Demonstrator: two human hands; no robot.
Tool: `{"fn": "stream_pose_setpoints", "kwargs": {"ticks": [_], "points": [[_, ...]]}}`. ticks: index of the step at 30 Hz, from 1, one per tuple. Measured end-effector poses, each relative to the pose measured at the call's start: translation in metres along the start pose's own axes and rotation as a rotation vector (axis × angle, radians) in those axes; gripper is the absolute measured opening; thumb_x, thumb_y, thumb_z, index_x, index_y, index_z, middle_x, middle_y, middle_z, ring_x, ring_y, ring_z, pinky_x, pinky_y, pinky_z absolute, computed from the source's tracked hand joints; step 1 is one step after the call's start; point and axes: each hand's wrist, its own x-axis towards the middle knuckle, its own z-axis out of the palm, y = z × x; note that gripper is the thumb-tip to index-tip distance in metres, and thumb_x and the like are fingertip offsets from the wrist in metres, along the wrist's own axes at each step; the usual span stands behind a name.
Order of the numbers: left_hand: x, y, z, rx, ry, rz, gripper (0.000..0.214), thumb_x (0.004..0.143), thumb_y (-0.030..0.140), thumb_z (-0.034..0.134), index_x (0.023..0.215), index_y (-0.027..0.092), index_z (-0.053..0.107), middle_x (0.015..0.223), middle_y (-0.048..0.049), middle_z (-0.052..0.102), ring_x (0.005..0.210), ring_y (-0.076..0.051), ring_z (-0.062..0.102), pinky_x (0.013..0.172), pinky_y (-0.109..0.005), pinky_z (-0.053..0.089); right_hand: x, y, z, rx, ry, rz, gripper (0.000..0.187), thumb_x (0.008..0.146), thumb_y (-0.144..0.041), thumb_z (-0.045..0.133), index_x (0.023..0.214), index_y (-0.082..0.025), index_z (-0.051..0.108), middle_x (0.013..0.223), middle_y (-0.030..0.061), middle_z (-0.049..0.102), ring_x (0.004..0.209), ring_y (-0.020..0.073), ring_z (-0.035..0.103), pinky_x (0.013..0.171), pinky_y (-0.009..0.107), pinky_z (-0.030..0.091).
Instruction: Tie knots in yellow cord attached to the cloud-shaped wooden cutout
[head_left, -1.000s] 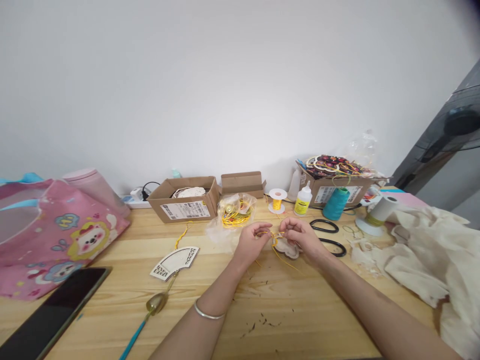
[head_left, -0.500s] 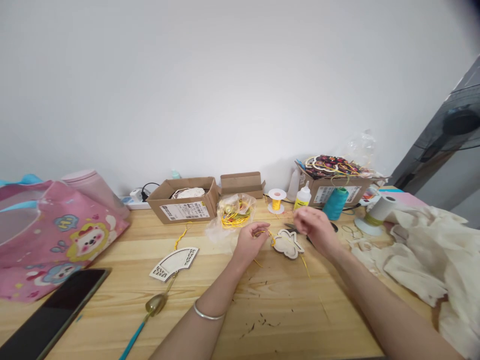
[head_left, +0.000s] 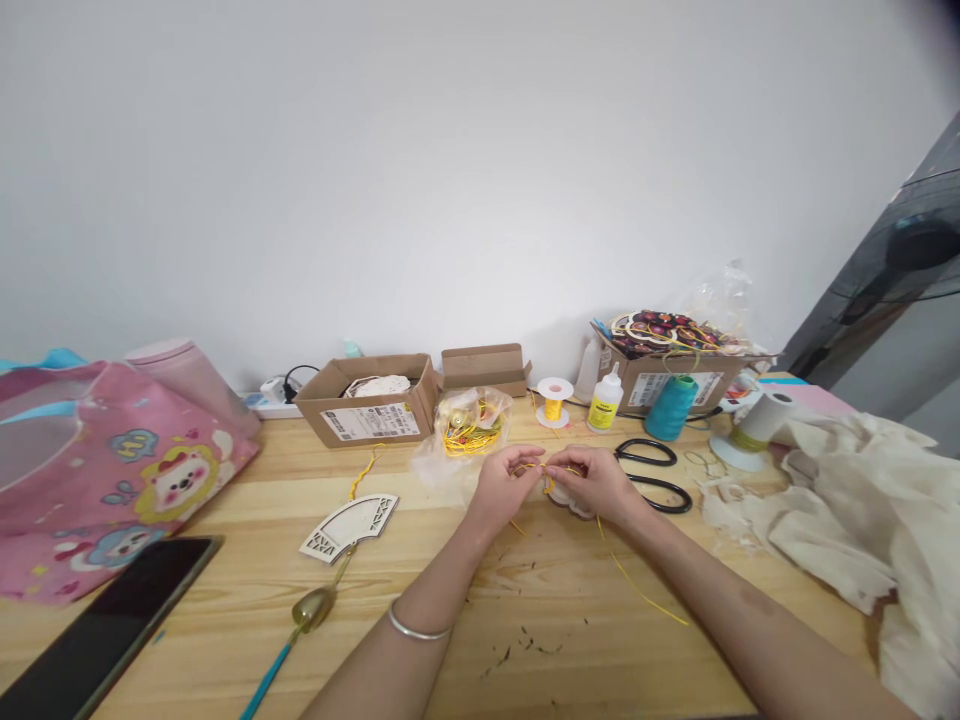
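In the head view my left hand (head_left: 504, 487) and my right hand (head_left: 596, 482) meet fingertip to fingertip near the middle of the table. Both pinch a yellow cord (head_left: 549, 484) that is looped and knotted between them. A small wooden cutout with a wavy outline (head_left: 568, 502) hangs or lies by the cord, largely covered by my right hand. One loose cord end trails from under my right hand toward the front right. Black-handled scissors (head_left: 660, 495) lie just right of my right hand, their blades hidden behind it.
A fan-shaped wooden piece with a tassel (head_left: 351, 527) lies at left, near a phone (head_left: 112, 625) and pink bag (head_left: 142, 470). Behind stand a cardboard box (head_left: 367, 400), cord spool (head_left: 553, 405), glue bottle (head_left: 605, 400) and teal thread cone (head_left: 670, 408). Cream cloth (head_left: 847, 510) covers the right side.
My right hand has moved left and down to join my left hand at the cord, now covering most of the wooden cutout. The scissors' handles have come into view. My left hand has barely moved.
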Motion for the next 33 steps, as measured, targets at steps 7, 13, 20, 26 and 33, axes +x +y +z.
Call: {"fn": "stream_pose_setpoints", "kwargs": {"ticks": [7, 13, 20, 26, 33], "points": [[-0.0012, 0.0020, -0.0001, 0.081, -0.027, 0.017, 0.024, 0.062, 0.018, 0.054, 0.085, 0.012, 0.060, 0.084, -0.0085, 0.062, 0.076, -0.016, 0.056, 0.069, -0.026, 0.043, -0.0011, 0.0001, 0.0020, 0.040, -0.008, 0.053, 0.023, 0.071, -0.035, 0.048, 0.072, -0.017, 0.061, 0.066, 0.0015, 0.062, 0.057, 0.0119, 0.052, 0.051, 0.022, 0.039], [-0.0016, 0.0005, -0.0004, 0.167, -0.107, 0.019, 0.022, 0.063, 0.022, 0.053, 0.081, 0.013, 0.062, 0.081, -0.0066, 0.063, 0.067, -0.014, 0.054, 0.061, -0.023, 0.041, -0.0008, 0.0028, 0.0025, 0.057, -0.003, 0.048, 0.020, 0.071, -0.032, 0.048, 0.072, -0.016, 0.060, 0.066, 0.0015, 0.062, 0.058, 0.0118, 0.053, 0.052, 0.022, 0.040], [-0.0028, -0.0012, 0.0002, 0.216, -0.164, -0.057, 0.030, 0.064, 0.036, 0.051, 0.070, 0.009, 0.063, 0.050, 0.0020, 0.049, 0.046, -0.007, 0.037, 0.042, -0.018, 0.027, -0.0007, -0.0022, 0.0004, 0.073, -0.014, 0.036, 0.018, 0.070, -0.029, 0.049, 0.068, -0.015, 0.060, 0.064, 0.0016, 0.061, 0.057, 0.0112, 0.052, 0.052, 0.020, 0.039], [-0.0045, 0.0018, -0.0001, 0.228, -0.159, -0.065, 0.031, 0.063, 0.039, 0.051, 0.063, 0.009, 0.061, 0.049, 0.0033, 0.043, 0.046, -0.006, 0.033, 0.043, -0.018, 0.025, -0.0011, -0.0044, -0.0010, 0.065, -0.017, 0.028, 0.016, 0.070, -0.027, 0.049, 0.067, -0.016, 0.059, 0.063, 0.0014, 0.060, 0.057, 0.0110, 0.052, 0.052, 0.020, 0.039], [-0.0042, -0.0011, -0.0001, 0.275, -0.152, -0.103, 0.032, 0.061, 0.040, 0.052, 0.064, 0.010, 0.061, 0.045, 0.0052, 0.038, 0.042, -0.005, 0.027, 0.040, -0.017, 0.021, -0.0009, -0.0036, -0.0012, 0.044, -0.014, 0.016, 0.015, 0.069, -0.027, 0.050, 0.067, -0.016, 0.059, 0.064, 0.0015, 0.060, 0.057, 0.0111, 0.051, 0.052, 0.020, 0.039]]}}
